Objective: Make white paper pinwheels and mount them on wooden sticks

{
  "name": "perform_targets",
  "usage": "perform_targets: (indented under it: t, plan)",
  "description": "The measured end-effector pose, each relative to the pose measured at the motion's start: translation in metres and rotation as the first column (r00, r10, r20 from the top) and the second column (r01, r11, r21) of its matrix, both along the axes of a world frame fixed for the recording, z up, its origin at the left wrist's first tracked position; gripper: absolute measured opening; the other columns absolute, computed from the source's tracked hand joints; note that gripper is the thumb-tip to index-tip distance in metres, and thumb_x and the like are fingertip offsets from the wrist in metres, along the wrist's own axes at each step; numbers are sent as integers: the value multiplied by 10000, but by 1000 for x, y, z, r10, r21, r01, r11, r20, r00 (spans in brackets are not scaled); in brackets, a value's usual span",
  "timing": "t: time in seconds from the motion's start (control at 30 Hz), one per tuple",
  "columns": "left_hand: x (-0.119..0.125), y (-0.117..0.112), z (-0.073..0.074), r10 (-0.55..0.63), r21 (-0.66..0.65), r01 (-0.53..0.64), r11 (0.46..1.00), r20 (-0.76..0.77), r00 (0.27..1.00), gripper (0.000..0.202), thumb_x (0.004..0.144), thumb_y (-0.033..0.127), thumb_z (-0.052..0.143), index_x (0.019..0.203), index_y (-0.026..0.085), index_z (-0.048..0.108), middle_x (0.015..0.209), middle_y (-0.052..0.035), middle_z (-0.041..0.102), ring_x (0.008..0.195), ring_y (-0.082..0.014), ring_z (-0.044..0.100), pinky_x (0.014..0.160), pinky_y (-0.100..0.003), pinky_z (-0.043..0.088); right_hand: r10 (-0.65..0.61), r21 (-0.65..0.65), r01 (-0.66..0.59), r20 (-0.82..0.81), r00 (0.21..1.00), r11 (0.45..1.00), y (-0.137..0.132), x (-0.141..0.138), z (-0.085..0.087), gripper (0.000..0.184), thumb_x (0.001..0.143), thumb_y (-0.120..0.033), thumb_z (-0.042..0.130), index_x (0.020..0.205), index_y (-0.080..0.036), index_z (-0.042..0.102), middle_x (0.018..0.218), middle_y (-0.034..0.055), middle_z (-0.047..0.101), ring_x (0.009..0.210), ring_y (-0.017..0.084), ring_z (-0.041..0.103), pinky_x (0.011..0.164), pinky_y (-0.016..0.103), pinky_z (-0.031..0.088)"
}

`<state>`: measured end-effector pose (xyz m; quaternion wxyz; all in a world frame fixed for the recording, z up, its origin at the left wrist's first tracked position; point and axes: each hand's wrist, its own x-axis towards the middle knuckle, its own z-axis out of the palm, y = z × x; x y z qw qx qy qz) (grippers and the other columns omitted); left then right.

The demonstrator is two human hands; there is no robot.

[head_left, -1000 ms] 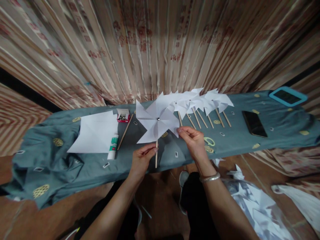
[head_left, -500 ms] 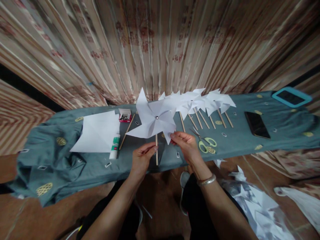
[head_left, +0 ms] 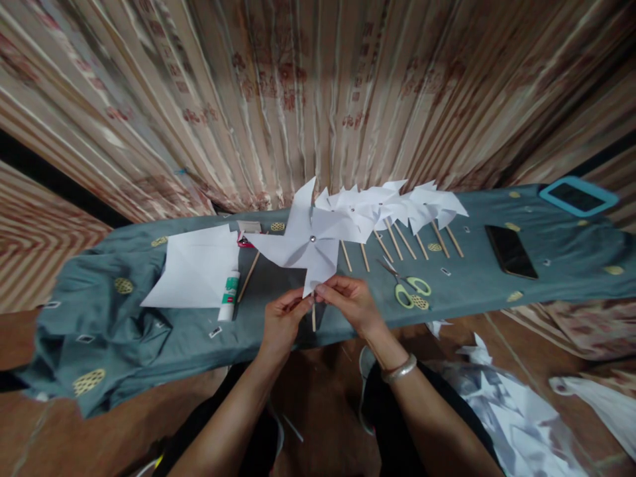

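A white paper pinwheel (head_left: 313, 248) with a shiny pin at its centre stands upright in front of me, one blade pointing down. My left hand (head_left: 283, 324) is closed around its wooden stick (head_left: 313, 321), thumb and fingers pinched just under the blades. My right hand (head_left: 350, 301) is closed too, its fingertips at the tip of the lowest blade, close to the stick. The two hands nearly meet there, so the exact contact is partly hidden. Several finished pinwheels (head_left: 424, 204) lie in an overlapping row behind and to the right.
On the cloth-covered table (head_left: 462, 285) are white paper sheets (head_left: 193, 268), a glue stick (head_left: 229, 296), a loose wooden stick (head_left: 249, 275), a small red box (head_left: 244, 240), scissors (head_left: 410, 288), a phone (head_left: 511, 250) and a blue-framed object (head_left: 579, 197). Paper scraps (head_left: 517, 411) fill a floor bag.
The pinwheel's blades have turned clockwise, the right-hand blade swinging down to the stick. My right hand has moved left with it, beside my left hand, which stays on the stick.
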<state>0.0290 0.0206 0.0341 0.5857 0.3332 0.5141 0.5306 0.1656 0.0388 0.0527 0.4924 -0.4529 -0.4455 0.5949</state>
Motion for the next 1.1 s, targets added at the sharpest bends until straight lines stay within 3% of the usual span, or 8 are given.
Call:
perform_targets:
  t: [0.17,0.3,0.43,0.53,0.6,0.87,1.1]
  plan:
    - [0,0,3,6,-17,-7,1000,-21,1000,267,545,295,821,788,192,781,800,-21,760,780,-172,664,831,-308,491,-37,108,19,164,986,994,3,21,8,360,682,-540,742,586,-198,686,552,0,660,518,113,556,519,243,431]
    - [-1,0,3,25,-39,-26,999,-30,999,285,519,314,836,771,194,780,819,-37,766,804,-189,674,847,-328,501,-280,190,242,210,937,952,13,52,16,363,733,-531,708,599,-193,696,560,15,676,505,112,544,515,246,429]
    - [-2,-1,2,1,-50,-3,999,-37,999,292,512,323,841,767,193,782,816,-43,766,800,-194,676,839,-332,507,-520,258,488,70,851,834,21,64,15,255,683,-447,778,782,-214,741,741,27,751,706,161,672,672,289,529]
    - [-2,-2,2,-28,-63,26,998,-26,999,295,506,328,844,762,193,783,796,-41,763,775,-185,671,819,-320,506,-515,283,490,18,857,824,24,60,13,301,675,-397,796,922,-234,742,950,38,769,919,187,700,873,349,538]
    - [-2,-3,2,-38,-66,36,997,-18,999,287,514,326,844,762,195,783,799,-40,764,774,-179,670,821,-312,504,-493,287,466,24,870,837,23,57,13,305,685,-395,790,942,-237,740,983,41,767,941,192,702,905,370,535]
    - [-3,-3,5,4,-51,-6,999,-30,1000,315,495,338,854,761,186,779,825,-54,770,819,-207,687,877,-361,512,-482,227,459,56,874,859,20,51,12,301,636,-474,804,776,-215,740,727,27,755,690,188,696,720,358,570]
    - [-5,-1,5,35,-31,-36,999,-41,999,283,513,316,843,758,189,779,778,-46,762,747,-176,676,803,-330,528,-395,162,380,77,915,911,15,43,13,256,644,-460,791,710,-222,723,666,17,732,652,179,677,711,345,550]
